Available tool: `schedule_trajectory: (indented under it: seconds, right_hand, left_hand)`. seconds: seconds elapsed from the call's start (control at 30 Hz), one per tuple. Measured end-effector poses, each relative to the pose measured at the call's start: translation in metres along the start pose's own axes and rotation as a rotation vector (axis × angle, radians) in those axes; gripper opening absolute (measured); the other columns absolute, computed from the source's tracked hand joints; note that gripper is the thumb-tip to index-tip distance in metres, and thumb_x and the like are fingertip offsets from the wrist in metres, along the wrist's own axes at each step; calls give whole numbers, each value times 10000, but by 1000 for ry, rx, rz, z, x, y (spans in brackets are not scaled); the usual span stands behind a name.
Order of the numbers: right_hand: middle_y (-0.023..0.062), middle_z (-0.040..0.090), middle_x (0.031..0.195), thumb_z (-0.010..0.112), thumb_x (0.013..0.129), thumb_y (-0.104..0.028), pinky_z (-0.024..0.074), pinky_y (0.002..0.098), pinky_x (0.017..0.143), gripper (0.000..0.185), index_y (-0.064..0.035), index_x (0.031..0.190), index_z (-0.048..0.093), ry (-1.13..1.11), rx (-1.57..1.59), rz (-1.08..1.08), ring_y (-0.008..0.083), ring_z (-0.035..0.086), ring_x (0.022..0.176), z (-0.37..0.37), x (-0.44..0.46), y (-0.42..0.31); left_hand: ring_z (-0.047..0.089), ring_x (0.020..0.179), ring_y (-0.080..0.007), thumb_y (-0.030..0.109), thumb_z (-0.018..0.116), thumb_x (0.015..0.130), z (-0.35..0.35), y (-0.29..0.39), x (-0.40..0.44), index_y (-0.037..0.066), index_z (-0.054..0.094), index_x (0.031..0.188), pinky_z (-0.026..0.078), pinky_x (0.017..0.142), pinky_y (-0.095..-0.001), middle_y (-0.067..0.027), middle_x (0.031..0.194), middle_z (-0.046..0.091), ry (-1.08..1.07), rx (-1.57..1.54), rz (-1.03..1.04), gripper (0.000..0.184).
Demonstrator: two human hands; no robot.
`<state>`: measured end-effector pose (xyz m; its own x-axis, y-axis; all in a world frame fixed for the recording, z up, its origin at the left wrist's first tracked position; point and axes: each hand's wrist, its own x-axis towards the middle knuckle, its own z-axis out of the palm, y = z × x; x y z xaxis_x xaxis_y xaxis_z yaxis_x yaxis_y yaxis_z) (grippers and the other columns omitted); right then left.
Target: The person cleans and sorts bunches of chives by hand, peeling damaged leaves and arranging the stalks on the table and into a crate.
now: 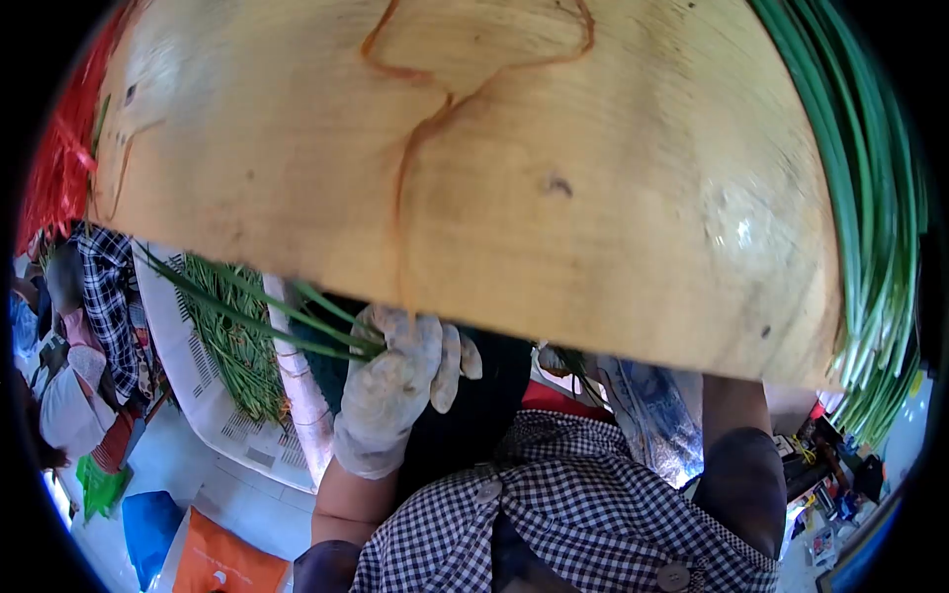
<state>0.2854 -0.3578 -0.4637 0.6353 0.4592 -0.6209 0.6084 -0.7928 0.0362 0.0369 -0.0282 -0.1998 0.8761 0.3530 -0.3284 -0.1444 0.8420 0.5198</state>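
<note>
My left hand, in a whitish glove, is closed around a few green onion stalks just below the near edge of a wooden board. The stalks point out to the left, and the board's edge covers the tops of the fingers. My right forearm reaches up behind the board at the right, where the hand is hidden. A thick bundle of green onions with pale root ends hangs along the board's right side.
Left of my hand stands a white plastic basket holding many green stalks. Red plastic strands hang at the board's left. Orange and blue bags lie on the tiled floor. Another person is at the far left.
</note>
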Motion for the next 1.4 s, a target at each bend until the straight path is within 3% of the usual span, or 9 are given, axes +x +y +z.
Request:
schedule_trajectory:
  seconds: [0.2,0.27,0.4,0.47,0.63,0.87,0.97,1.1,1.4]
  right_hand:
    - [149,587,1150,532,897,-345,469,390,906,380,-200,1248,543,258,253,-209,272,563,1052,-26,-67,38]
    - [113,603,1144,616,850,-268,491,380,852,334,-148,1162,613,274,47,-61,242,606,962,-150,-146,-32]
    - [53,659,1032,723,743,-122,532,304,707,254,-121,996,701,592,530,-721,186,635,833,-219,-269,-65]
    - [72,663,941,697,759,-64,530,310,705,198,-93,955,697,673,769,-582,204,633,808,-283,-345,-97]
    - [49,575,750,642,811,-45,482,301,658,52,-54,760,633,1750,1095,-565,135,555,688,-322,-406,-140]
    - [114,626,1101,557,830,72,472,291,872,321,-56,1111,643,1004,1069,-809,194,592,1005,-267,-318,-217]
    - [120,567,1233,487,889,28,470,329,893,346,-36,1224,546,671,1853,-737,198,566,1084,-228,-301,-214]
    - [39,622,1074,535,937,-194,467,200,674,348,-24,1240,520,330,1772,-338,119,639,813,-224,-315,-189]
    - [122,676,887,609,879,-114,553,283,641,238,3,1086,619,102,1894,-380,204,668,709,-215,-311,-201]
  left_hand:
    - [375,484,-125,235,554,899,8,4,-3,127,455,810,419,628,-329,24,524,359,-110,-10,57,172]
    - [360,483,-123,249,539,908,8,6,-4,129,447,753,416,639,-328,23,516,345,-129,16,58,217]
    - [367,468,-132,319,461,949,3,7,-11,135,433,627,424,639,-331,12,477,330,-221,5,84,372]
    - [357,443,-138,334,439,960,3,10,-20,131,439,615,432,633,-336,3,456,334,-181,0,104,400]
    - [365,413,-138,322,423,970,41,35,-65,133,430,589,464,565,-319,1,456,336,-169,117,273,426]
    - [443,427,-77,266,530,920,103,4,-83,74,606,1035,477,493,-270,-58,880,668,33,232,23,236]
    - [455,430,-68,217,560,903,82,-3,-59,75,622,1008,470,482,-267,-59,917,682,79,394,9,187]
    - [450,418,-63,163,579,888,84,-8,-66,66,633,1009,445,437,-239,-81,915,690,139,394,-87,164]
    - [421,385,-71,167,619,865,91,-10,-84,34,641,1028,379,380,-206,-42,769,649,109,445,-38,211]
